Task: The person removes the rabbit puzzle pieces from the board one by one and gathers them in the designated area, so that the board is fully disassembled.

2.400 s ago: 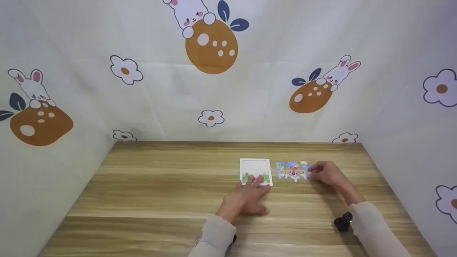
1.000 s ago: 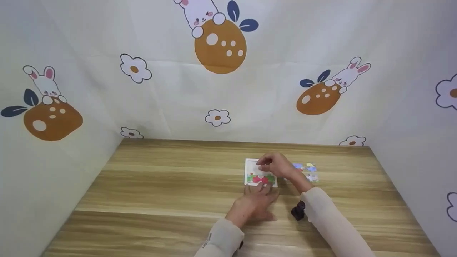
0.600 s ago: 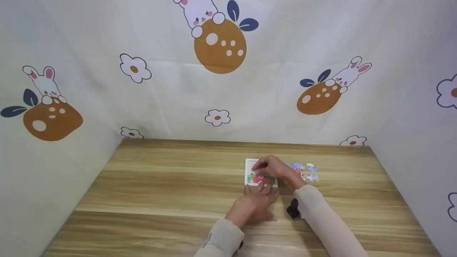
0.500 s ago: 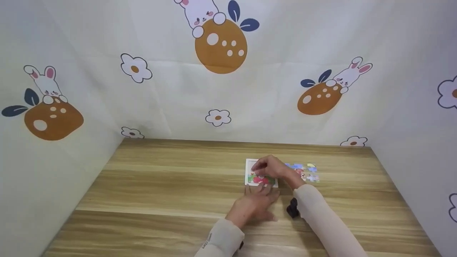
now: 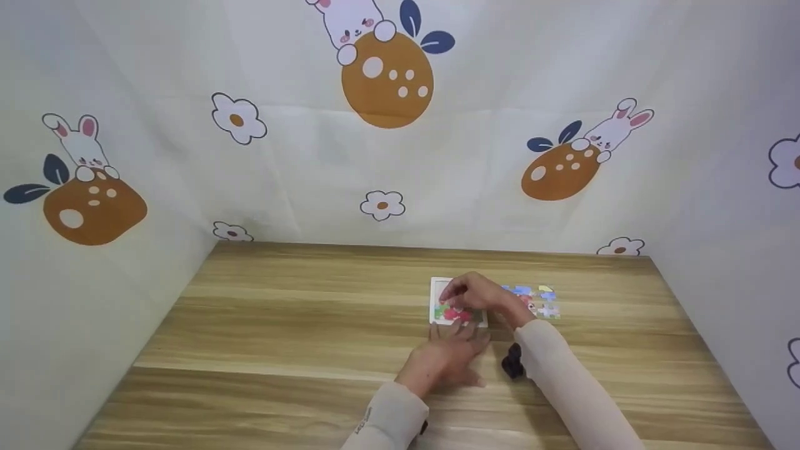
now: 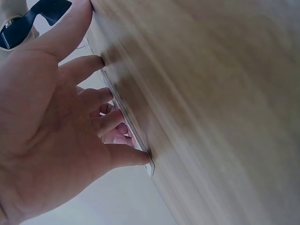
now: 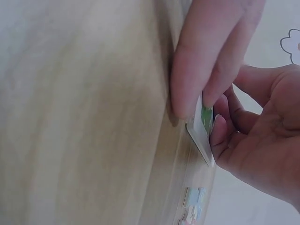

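A white-rimmed puzzle tray [image 5: 432,301] lies on the wooden table, with green and red picture pieces along its near part. My left hand [image 5: 445,357] rests at the tray's near edge, fingers spread with the fingertips on its rim. Over the tray, my right hand [image 5: 477,294] curls its fingers down and pinches a puzzle piece that those fingers almost wholly hide. In the right wrist view the right hand [image 7: 276,136] has its fingertips right at the tray [image 7: 200,136]. Loose puzzle pieces [image 5: 549,309] lie right of the tray, partly behind the right forearm.
A wooden table [image 5: 281,325] stretches out to the left and front of the tray. Behind it hangs a pale curtain [image 5: 300,156] with rabbits, oranges and flowers. A black wrist camera [image 5: 513,362] sits under the right sleeve.
My right hand has moved left from the loose pieces to above the tray, then slightly lower and towards me. It stays nearly still over the last half second. My left hand keeps to the near edge.
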`<control>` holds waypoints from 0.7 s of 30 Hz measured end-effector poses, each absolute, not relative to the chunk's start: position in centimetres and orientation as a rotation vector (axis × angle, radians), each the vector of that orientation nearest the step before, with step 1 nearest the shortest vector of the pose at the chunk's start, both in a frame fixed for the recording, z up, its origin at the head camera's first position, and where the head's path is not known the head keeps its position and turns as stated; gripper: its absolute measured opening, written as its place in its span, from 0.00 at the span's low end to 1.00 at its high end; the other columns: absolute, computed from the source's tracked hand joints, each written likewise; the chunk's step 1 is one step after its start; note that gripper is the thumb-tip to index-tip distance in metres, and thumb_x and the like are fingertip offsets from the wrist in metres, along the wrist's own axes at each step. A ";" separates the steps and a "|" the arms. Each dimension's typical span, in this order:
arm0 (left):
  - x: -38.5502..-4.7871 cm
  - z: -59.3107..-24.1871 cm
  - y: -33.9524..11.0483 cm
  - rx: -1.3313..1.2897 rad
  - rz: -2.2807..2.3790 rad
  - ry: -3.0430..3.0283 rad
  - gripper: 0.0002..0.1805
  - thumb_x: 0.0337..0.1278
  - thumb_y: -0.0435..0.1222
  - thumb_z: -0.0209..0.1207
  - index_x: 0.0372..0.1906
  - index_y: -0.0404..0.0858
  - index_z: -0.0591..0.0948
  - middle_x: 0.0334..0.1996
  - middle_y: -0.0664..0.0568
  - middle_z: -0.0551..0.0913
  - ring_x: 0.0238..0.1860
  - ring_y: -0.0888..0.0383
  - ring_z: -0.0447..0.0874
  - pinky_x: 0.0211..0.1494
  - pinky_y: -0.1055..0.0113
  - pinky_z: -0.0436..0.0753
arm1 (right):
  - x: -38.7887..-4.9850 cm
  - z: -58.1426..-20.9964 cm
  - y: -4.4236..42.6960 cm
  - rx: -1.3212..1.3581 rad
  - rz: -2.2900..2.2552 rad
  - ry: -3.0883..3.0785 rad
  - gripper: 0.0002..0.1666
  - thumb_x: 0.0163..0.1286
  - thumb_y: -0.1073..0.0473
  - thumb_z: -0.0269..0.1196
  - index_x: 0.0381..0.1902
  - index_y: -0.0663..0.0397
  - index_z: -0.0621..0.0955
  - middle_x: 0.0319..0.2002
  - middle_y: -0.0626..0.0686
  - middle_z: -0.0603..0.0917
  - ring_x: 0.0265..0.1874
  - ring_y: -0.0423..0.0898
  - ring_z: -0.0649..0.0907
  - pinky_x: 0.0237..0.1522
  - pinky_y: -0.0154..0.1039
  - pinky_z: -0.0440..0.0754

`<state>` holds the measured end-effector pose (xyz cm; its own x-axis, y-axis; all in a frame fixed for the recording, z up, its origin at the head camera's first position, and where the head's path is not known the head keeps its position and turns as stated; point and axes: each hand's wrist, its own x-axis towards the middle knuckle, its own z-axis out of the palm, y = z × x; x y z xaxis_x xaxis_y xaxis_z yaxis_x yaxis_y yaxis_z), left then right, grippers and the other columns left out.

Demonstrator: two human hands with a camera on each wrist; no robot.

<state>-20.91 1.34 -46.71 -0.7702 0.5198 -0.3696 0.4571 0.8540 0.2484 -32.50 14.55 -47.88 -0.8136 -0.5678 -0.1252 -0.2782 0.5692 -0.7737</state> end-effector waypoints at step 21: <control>-20.9 -46.5 1.2 0.786 0.158 2.629 0.44 0.60 0.58 0.63 0.79 0.56 0.59 0.82 0.54 0.52 0.83 0.50 0.44 0.78 0.33 0.53 | -31.2 -45.7 17.3 -0.554 -1.354 2.472 0.08 0.70 0.65 0.63 0.43 0.66 0.83 0.38 0.57 0.86 0.38 0.40 0.84 0.46 0.34 0.84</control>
<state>-20.86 1.25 -46.53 -0.7667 0.5480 -0.3345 0.5041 0.8365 0.2150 -31.18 17.29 -45.69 -0.8910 -0.4511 -0.0505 -0.2005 0.4908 -0.8479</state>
